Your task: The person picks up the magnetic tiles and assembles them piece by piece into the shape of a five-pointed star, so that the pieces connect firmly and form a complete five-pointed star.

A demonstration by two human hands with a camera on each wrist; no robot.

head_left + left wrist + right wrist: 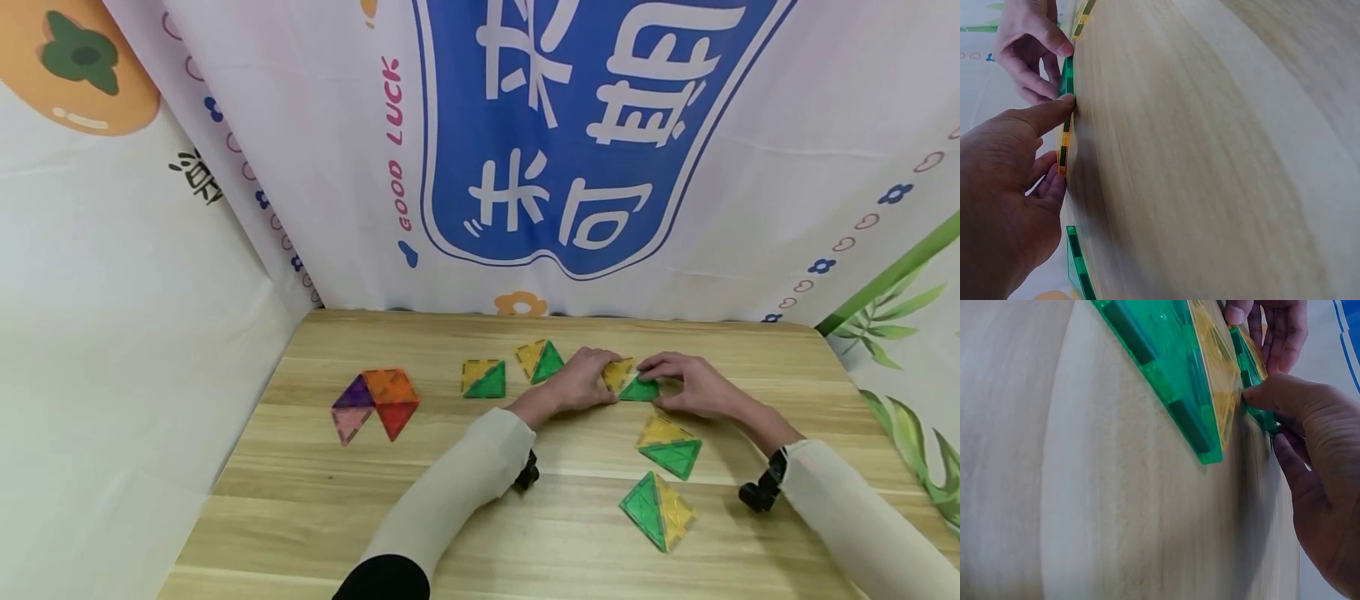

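Note:
A yellow triangular magnetic tile (617, 372) and a green triangular magnetic tile (640, 390) lie edge to edge at the back right of the table. My left hand (577, 382) pinches the yellow tile by its outer edges, thumb on the near side. From the other side my right hand (697, 387) grips the green tile between thumb and fingers, as the right wrist view shows around the green tile (1250, 375). In the left wrist view the two tiles form one line between the hands, with the yellow tile (1065, 144) nearer the left fingers.
Yellow-and-green tile pairs sit to the left (483, 380), behind the left wrist (540, 361) and nearer me on the right (670, 447). Another pair (660, 511) lies in front. Purple, orange, red and pink tiles (377, 400) cluster at left. A printed cloth (337, 167) hangs behind the table.

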